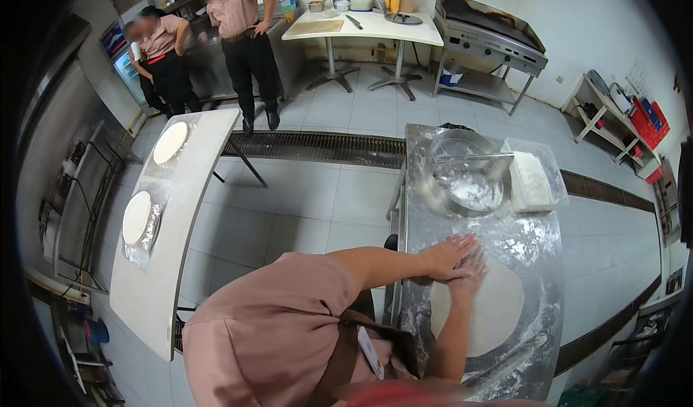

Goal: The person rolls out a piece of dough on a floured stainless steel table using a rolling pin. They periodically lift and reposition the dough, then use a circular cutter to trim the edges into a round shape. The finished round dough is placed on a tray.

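On the floured steel table (547, 255) lies a thin, flat round of dough (492, 315). My left hand (446, 256) is stretched out at the far edge of the dough, fingers extended. Against it, partly overlapping, is my right hand (472, 270), slightly blurred, over the dough's upper edge. Neither hand is seen holding anything. A floury rolling pin (511, 359) rests at the near right of the dough. Beyond my hands stands a large metal ring (465, 212) with flour inside and a metal tool (476, 158) lying across it. Beside it is a clear plastic tub (560, 198) of flour.
A long white table (157, 304) at the left bears two stacks of dough rounds (170, 143) on plastic. Several people (243, 6) in pink shirts stand at the far left. A white table (373, 28) and a steel griddle (487, 44) stand along the back wall.
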The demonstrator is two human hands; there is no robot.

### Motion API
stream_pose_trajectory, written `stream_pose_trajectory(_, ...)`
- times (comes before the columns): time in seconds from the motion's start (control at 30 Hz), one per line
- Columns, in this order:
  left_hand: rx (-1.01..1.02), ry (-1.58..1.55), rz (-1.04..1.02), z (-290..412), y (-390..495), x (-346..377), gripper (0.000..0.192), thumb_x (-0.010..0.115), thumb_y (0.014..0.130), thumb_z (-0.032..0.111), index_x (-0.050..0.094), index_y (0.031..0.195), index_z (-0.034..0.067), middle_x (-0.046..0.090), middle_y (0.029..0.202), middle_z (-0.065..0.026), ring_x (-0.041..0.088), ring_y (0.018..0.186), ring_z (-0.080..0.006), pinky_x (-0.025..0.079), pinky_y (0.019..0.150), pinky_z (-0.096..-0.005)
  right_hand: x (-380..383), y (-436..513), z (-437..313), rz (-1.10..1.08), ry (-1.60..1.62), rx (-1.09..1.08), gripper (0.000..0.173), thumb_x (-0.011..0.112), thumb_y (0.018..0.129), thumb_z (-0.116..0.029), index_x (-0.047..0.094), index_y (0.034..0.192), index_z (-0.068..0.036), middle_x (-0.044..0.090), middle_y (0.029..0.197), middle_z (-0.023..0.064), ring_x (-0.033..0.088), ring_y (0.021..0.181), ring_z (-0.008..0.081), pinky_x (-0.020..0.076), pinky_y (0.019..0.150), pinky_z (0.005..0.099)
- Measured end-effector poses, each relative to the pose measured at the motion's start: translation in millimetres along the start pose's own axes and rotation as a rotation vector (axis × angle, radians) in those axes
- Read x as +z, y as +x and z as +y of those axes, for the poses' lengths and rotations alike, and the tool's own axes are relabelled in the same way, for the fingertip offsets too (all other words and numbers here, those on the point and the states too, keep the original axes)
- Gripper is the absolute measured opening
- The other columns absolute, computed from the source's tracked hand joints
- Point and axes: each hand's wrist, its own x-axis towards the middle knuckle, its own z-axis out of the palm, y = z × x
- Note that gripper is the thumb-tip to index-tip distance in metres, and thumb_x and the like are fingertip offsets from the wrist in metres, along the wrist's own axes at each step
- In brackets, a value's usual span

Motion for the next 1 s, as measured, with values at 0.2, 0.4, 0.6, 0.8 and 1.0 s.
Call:
stream_pose_trajectory(0.2,0.110,0.185,-0.114,-3.6,2.5,9.5,0.094,0.042,0.091,0.066,0.020,0.148,-0.006,0.015,0.156,-0.0270,0.011,0.147,-0.0387,0.005,0.120,-0.0483,-40.1,-117.8,-1.7,-0.205,0.119,0.238,0.065,0.045,0.097,-0.037,0.026,0.151,-0.005,0.024,0.157,0.0149,0.024,0.144,0.0355,0.0171,0.116,0.0505)
stream_pose_trajectory(0.4,0.218,0.204,-0.183,28.9,17.3,44.3,0.096,0.039,0.090,0.069,0.025,0.146,-0.008,0.016,0.155,-0.0291,0.011,0.147,-0.0398,0.003,0.118,-0.0537,-62.8,-172.1,53.4,-0.063,0.086,0.653,0.066,0.050,0.096,-0.037,0.029,0.149,-0.004,0.027,0.155,0.0176,0.028,0.141,0.0376,0.0214,0.115,0.0519)
stream_pose_trajectory(0.6,0.413,0.074,-0.278,119.1,28.7,122.1,0.097,0.041,0.088,0.069,0.028,0.145,-0.009,0.021,0.152,-0.0319,0.014,0.146,-0.0420,0.008,0.118,-0.0537,-102.5,-214.0,70.6,0.250,0.048,0.786,0.065,0.059,0.092,-0.028,0.035,0.146,-0.002,0.033,0.150,0.0243,0.031,0.138,0.0413,0.0246,0.114,0.0499)
stream_pose_trajectory(0.8,0.625,0.124,-0.360,157.2,29.8,143.5,0.085,0.037,0.094,0.063,0.030,0.146,-0.004,0.022,0.155,-0.0264,0.015,0.146,-0.0399,0.010,0.118,-0.0532,-106.3,-255.7,72.5,0.231,0.069,0.996,0.068,0.062,0.090,-0.026,0.034,0.146,-0.001,0.037,0.146,0.0275,0.038,0.134,0.0412,0.0311,0.111,0.0475)
stream_pose_trajectory(1.0,0.248,0.227,-0.272,80.8,47.8,80.9,0.082,0.033,0.096,0.063,0.025,0.151,0.003,0.016,0.158,-0.0216,0.010,0.148,-0.0363,0.007,0.119,-0.0488,-93.4,-262.6,72.1,0.148,0.157,1.048,0.074,0.067,0.085,-0.026,0.032,0.145,0.001,0.048,0.135,0.0240,0.047,0.125,0.0391,0.0375,0.104,0.0477)
